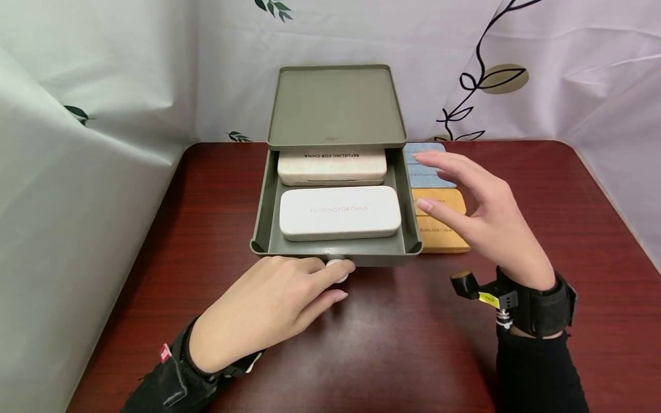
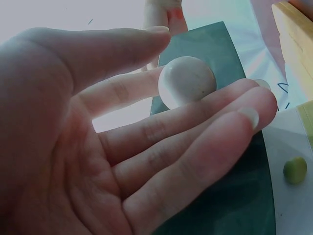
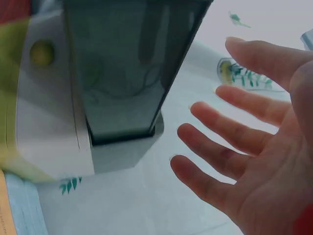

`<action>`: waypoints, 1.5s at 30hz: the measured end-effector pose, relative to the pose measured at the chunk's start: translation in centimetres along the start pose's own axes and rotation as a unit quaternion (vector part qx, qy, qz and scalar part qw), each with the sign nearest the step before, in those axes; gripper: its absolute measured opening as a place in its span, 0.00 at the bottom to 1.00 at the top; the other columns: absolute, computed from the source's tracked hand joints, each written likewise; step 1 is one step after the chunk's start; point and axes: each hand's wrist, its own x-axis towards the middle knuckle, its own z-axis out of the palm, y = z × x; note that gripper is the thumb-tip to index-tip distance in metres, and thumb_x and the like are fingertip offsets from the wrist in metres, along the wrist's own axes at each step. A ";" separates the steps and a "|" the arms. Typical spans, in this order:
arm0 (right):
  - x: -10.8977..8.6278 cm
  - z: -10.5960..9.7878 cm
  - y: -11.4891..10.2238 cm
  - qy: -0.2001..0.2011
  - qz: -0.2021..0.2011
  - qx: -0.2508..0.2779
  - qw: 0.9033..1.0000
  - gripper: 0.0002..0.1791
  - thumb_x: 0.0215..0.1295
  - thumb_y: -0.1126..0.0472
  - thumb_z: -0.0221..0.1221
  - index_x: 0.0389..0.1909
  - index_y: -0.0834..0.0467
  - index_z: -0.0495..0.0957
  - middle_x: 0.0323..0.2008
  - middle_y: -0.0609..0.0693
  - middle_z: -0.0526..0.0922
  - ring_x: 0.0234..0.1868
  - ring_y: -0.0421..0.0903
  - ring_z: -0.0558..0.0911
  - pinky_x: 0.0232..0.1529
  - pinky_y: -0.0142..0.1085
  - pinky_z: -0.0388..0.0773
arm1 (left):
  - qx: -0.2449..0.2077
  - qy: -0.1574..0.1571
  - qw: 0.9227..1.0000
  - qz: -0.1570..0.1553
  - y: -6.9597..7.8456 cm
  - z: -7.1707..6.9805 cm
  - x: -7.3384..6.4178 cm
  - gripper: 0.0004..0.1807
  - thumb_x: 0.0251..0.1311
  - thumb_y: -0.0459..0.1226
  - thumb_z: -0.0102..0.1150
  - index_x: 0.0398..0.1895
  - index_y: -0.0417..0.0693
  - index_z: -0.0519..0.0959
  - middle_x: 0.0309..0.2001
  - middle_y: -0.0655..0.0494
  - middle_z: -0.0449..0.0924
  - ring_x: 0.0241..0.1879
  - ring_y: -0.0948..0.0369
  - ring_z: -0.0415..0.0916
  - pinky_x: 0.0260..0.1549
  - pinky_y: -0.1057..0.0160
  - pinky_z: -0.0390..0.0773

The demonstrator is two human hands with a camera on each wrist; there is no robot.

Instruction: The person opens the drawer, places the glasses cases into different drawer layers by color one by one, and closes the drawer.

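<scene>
At the front of a grey-green drawer (image 1: 372, 260), my left hand (image 1: 273, 292) holds the round white knob (image 2: 187, 82) among its fingers. In the head view one finger lies across the knob, with the thumb below it. The drawer stands pulled out from under its box (image 1: 338, 106). Inside lie a white glasses case (image 1: 339, 212) in front and a cream glasses case (image 1: 333, 169) behind, partly hidden under the box top. My right hand (image 1: 480, 206), fingers spread and holding nothing, hovers over the right side, overlapping a yellow glasses case (image 1: 441, 232) in the head view.
Blue glasses cases (image 1: 431, 176) lie behind the yellow one, right beside the drawer box. The dark red table (image 1: 196, 229) carries everything. A white patterned cloth (image 1: 232, 69) hangs behind the table and along its left side.
</scene>
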 end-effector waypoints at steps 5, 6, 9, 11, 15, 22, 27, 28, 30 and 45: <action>0.0 -0.1 -0.4 0.006 0.016 -0.020 1.000 0.33 0.51 0.80 0.63 0.61 0.61 0.73 0.59 0.52 0.77 0.62 0.41 0.74 0.63 0.31 0.68 | 0.005 0.008 1.000 0.002 0.0 0.1 0.0 0.13 0.62 0.45 0.61 0.46 0.56 0.72 0.18 0.69 0.62 0.17 0.72 0.59 0.20 0.73 0.63; 0.0 -0.1 -0.5 0.006 0.018 -0.021 1.000 0.33 0.52 0.80 0.63 0.61 0.61 0.73 0.59 0.53 0.77 0.62 0.41 0.74 0.63 0.31 0.68 | 0.006 0.009 1.000 0.002 0.0 0.1 0.0 0.12 0.62 0.44 0.61 0.46 0.56 0.72 0.18 0.69 0.62 0.17 0.72 0.58 0.19 0.73 0.63; 0.1 -0.2 -0.9 -0.002 0.022 -0.011 1.000 0.32 0.52 0.81 0.61 0.61 0.64 0.72 0.59 0.56 0.77 0.63 0.43 0.73 0.63 0.33 0.68 | 0.008 0.018 1.000 0.002 0.0 0.2 0.1 0.10 0.62 0.42 0.60 0.44 0.56 0.73 0.18 0.69 0.62 0.17 0.72 0.57 0.18 0.73 0.61; 0.1 -0.2 -0.7 -0.005 0.022 -0.010 1.000 0.32 0.53 0.81 0.61 0.61 0.63 0.72 0.59 0.56 0.77 0.63 0.43 0.73 0.63 0.33 0.68 | 0.009 0.025 1.000 0.003 0.1 0.3 0.2 0.08 0.63 0.41 0.60 0.43 0.56 0.73 0.17 0.69 0.62 0.16 0.71 0.56 0.18 0.73 0.59; 0.1 -0.2 0.3 -0.002 0.015 -0.013 1.000 0.33 0.52 0.80 0.62 0.61 0.61 0.73 0.59 0.53 0.77 0.63 0.41 0.73 0.62 0.31 0.68 | 0.010 0.040 0.999 0.004 0.0 0.5 0.2 0.08 0.63 0.40 0.60 0.42 0.56 0.73 0.18 0.69 0.63 0.16 0.71 0.56 0.18 0.74 0.58; 0.2 -0.3 0.5 -0.003 0.017 -0.009 1.000 0.32 0.52 0.80 0.62 0.61 0.62 0.73 0.59 0.51 0.78 0.63 0.41 0.73 0.62 0.32 0.69 | -0.001 0.047 0.999 0.006 -0.1 0.5 0.2 0.07 0.63 0.39 0.59 0.43 0.56 0.74 0.19 0.69 0.65 0.17 0.73 0.57 0.17 0.75 0.57; 0.4 -0.2 0.1 -0.008 0.021 0.004 1.000 0.31 0.53 0.81 0.61 0.60 0.64 0.73 0.58 0.51 0.78 0.63 0.43 0.74 0.62 0.33 0.69 | -0.009 0.054 0.998 0.013 -0.1 0.4 0.2 0.07 0.64 0.39 0.58 0.44 0.55 0.74 0.19 0.69 0.66 0.17 0.73 0.59 0.17 0.75 0.59; 0.4 -0.1 0.3 -0.008 0.020 0.005 1.000 0.31 0.53 0.81 0.61 0.60 0.64 0.73 0.58 0.49 0.78 0.63 0.43 0.74 0.62 0.32 0.69 | -0.009 0.058 0.998 0.014 -0.1 0.3 0.3 0.07 0.65 0.39 0.57 0.44 0.55 0.75 0.19 0.69 0.66 0.17 0.73 0.59 0.17 0.75 0.59; 0.3 -0.1 0.9 -0.008 0.019 0.007 1.000 0.30 0.54 0.80 0.61 0.60 0.63 0.73 0.58 0.48 0.78 0.63 0.42 0.73 0.62 0.31 0.69 | -0.010 0.064 0.998 0.018 -0.2 0.3 0.3 0.07 0.65 0.39 0.57 0.45 0.54 0.75 0.19 0.69 0.67 0.17 0.72 0.60 0.18 0.75 0.60; 0.3 -0.1 2.1 -0.017 0.033 -0.015 0.999 0.30 0.56 0.73 0.64 0.61 0.54 0.74 0.58 0.45 0.78 0.61 0.40 0.74 0.62 0.32 0.69 | -0.002 0.075 0.997 0.026 -0.2 0.2 0.9 0.10 0.65 0.40 0.57 0.48 0.54 0.76 0.21 0.68 0.72 0.18 0.71 0.65 0.19 0.72 0.65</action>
